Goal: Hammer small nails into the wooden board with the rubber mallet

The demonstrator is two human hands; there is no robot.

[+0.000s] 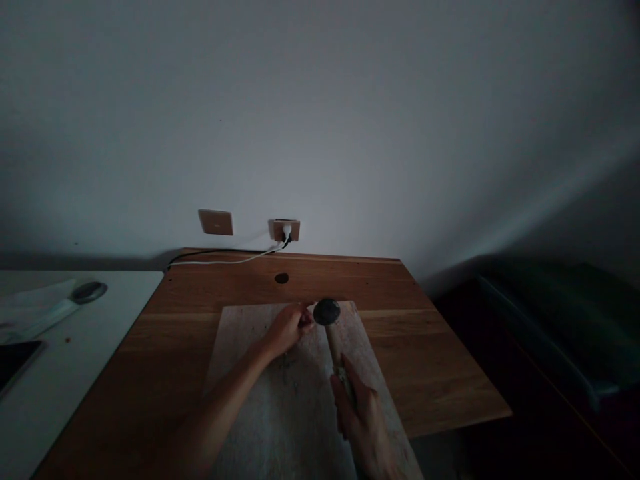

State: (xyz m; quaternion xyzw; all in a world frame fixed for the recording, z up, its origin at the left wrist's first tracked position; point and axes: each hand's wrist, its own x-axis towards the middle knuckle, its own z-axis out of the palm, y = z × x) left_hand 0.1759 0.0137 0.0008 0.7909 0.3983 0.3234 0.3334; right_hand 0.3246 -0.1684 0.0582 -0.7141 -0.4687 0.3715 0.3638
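Observation:
My right hand (363, 413) is wrapped round the handle of a mallet (328, 313) with a round black head and a pale wooden handle. The mallet's head is near the far edge of a pale, worn board (295, 420), just right of my left hand (289, 327). My left hand is closed in a pinch at the board's far part. Whatever its fingertips hold is too small and dim to make out. Small dark marks show on the board around my left wrist.
The board lies on a wooden desk (430, 347) with a round cable hole (282, 278). Behind it, a white plug and cables hang from a wall socket (293, 231). On a white table (125, 300) at left lie a roll of tape (90, 292) and a dark flat device (17, 360).

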